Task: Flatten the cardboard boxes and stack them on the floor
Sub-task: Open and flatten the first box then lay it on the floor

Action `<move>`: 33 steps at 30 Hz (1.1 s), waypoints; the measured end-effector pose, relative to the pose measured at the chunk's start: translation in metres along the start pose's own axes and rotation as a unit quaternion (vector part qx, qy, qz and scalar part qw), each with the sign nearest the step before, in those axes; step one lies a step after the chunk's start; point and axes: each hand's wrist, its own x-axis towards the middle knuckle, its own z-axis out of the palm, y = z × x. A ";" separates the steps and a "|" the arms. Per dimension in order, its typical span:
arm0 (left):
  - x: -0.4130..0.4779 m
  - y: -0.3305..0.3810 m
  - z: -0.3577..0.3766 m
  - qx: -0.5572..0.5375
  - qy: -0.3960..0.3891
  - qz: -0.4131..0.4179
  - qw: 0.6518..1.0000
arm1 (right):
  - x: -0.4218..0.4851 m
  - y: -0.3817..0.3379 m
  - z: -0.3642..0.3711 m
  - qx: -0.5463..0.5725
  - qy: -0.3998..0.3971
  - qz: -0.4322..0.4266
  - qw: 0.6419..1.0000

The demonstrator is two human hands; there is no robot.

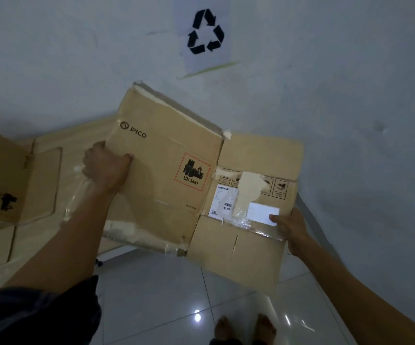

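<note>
Unflattened cardboard box (1,175) far left, sitting on flattened cardboard pile (39,235) on floor; inside not visible. Left hand (105,168) clenched on left edge of flattened PICO box (166,175), thumb on printed face, fingers behind. Box held in air, tilted, above tiled floor (166,302), in front of wall with recycling sign (205,33). Right hand (291,226) grasps right panel edge, thumb near white label (262,212); fingers probably curled behind, hidden.
</note>
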 end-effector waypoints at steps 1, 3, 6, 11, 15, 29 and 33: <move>-0.001 0.013 0.006 -0.002 -0.009 0.013 1.000 | -0.004 0.000 -0.005 0.008 0.007 0.007 1.000; -0.002 0.040 0.019 0.001 -0.026 0.046 0.999 | -0.008 0.005 -0.015 0.018 0.022 0.029 0.999; 0.002 0.070 0.039 0.008 -0.058 0.097 0.994 | -0.013 0.011 -0.026 0.030 0.023 0.063 0.997; 0.009 0.117 0.073 -0.006 -0.091 0.175 0.980 | 0.003 0.029 -0.032 0.083 0.001 0.085 0.993; 0.015 0.151 0.110 0.027 -0.118 0.220 0.968 | 0.030 0.043 -0.026 0.101 0.009 0.139 0.985; 0.091 0.154 0.414 0.111 -0.157 0.244 0.951 | 0.278 0.164 0.040 0.111 -0.028 0.262 0.958; 0.108 0.126 0.506 0.106 -0.174 0.244 0.948 | 0.341 0.215 0.069 0.157 -0.019 0.285 0.945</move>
